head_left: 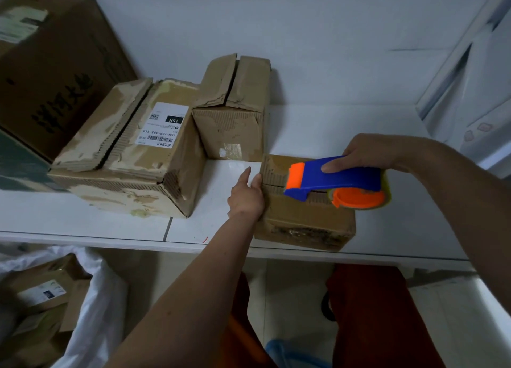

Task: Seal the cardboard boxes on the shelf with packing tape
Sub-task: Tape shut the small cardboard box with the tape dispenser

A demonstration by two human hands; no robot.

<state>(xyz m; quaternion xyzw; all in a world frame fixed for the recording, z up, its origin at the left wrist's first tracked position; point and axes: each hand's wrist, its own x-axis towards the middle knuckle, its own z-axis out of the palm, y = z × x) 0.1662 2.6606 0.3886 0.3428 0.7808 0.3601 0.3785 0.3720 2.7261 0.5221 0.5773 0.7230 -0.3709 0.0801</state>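
Observation:
A small worn cardboard box (301, 221) sits near the front edge of the white shelf (83, 215). My left hand (246, 196) presses against the box's left side with nearly straight fingers. My right hand (367, 155) grips a blue and orange tape dispenser (331, 181), whose orange front end rests on the box's top seam near the left edge. Two other boxes stand further back: a labelled one (132, 152) with its top flaps slightly apart, and an upright one (232, 110) with an unsealed seam.
A large brown box (55, 63) fills the shelf's far left corner. Behind the boxes runs a white wall, with a shelf post (464, 63) at the right. Below the shelf, a white bag (91, 307) holds more cardboard parcels.

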